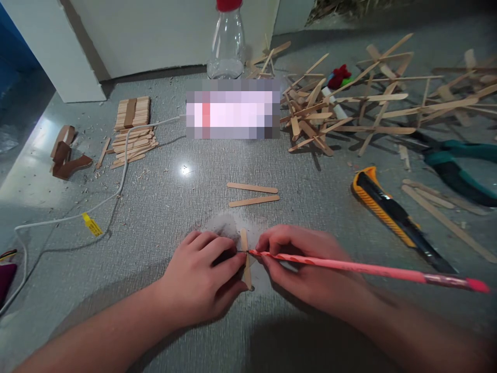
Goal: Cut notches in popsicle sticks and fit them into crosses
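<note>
A wooden craft stick [244, 239] lies nearly upright in the picture, between my two hands. My left hand [205, 269] is closed at its left side, with fingertips on the stick and something thin and dark, too small to identify, at the fingers. A pink pencil [341, 265] is pinched in my right hand [303, 259]; its tip touches the middle of the stick and its eraser end points right. Two more sticks, an upper one [252, 188] and a lower one [254, 201], lie apart just beyond my hands.
A yellow-black cutter [388, 207] and green-handled pliers [450, 160] lie at the right. Joined sticks [310, 114] fill the back right. A stick bundle [134, 111] and white cable [125, 171] lie left. A red-capped bottle [227, 44] stands behind a blurred-out object [233, 111].
</note>
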Tool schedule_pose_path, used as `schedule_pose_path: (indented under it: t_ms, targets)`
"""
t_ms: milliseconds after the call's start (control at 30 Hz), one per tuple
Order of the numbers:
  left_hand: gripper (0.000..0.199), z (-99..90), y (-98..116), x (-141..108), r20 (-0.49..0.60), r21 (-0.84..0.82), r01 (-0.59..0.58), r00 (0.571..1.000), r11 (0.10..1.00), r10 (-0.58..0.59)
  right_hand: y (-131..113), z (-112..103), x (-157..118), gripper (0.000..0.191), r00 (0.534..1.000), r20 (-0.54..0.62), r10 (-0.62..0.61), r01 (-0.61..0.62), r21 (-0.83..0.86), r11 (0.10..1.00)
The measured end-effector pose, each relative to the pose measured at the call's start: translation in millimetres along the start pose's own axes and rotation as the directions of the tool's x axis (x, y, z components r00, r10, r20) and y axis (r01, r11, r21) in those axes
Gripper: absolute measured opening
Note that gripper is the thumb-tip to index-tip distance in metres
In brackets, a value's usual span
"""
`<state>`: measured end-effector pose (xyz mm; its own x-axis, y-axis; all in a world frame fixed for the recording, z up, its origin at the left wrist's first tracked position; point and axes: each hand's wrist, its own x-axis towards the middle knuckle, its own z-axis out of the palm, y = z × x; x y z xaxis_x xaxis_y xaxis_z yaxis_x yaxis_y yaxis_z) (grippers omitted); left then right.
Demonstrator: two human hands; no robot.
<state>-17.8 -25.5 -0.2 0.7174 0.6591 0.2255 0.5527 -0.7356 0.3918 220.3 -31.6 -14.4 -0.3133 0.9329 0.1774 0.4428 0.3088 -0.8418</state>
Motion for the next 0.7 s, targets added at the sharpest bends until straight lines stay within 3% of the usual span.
schedule_pose_path:
  t_ms: [700]
  targets:
    - [0.029, -0.9, -0.5, 2.3, 0.024, -0.010, -0.015, 1.000, 1.000, 0.015, -0.8, 0.4, 3.5, 0.015, 0.998, 0.021, 0.053, -0.053, 0.004, 0.999]
